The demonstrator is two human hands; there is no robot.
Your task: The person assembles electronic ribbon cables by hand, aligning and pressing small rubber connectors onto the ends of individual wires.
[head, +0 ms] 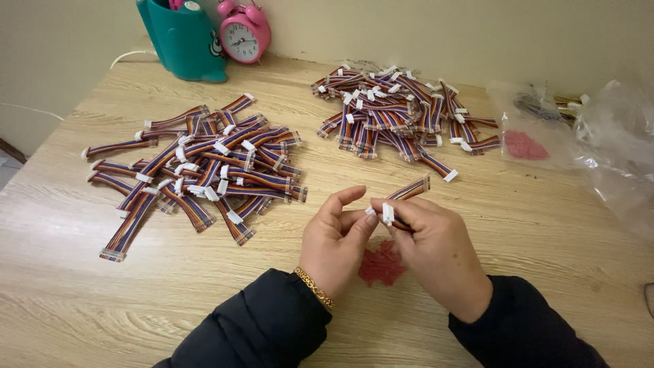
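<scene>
Hands meet above the table point(102, 293), left hand point(335, 242) and right hand point(436, 249) pinching one ribbon cable point(407, 191).

A pale wooden table point(82, 286) with a wavy grain fills most of the view and stands against a plain cream wall point(409, 27). At the far left edge, a strip of light floor point(5, 170) shows below the tabletop.

**Both hands meet at centre**

Left hand point(335, 240) and right hand point(436, 249) are raised close together — fingertips nearly touching, fingers curled in a pinching grip. Dark sleeves cover both forearms; a gold bracelet circles the left wrist.
</scene>
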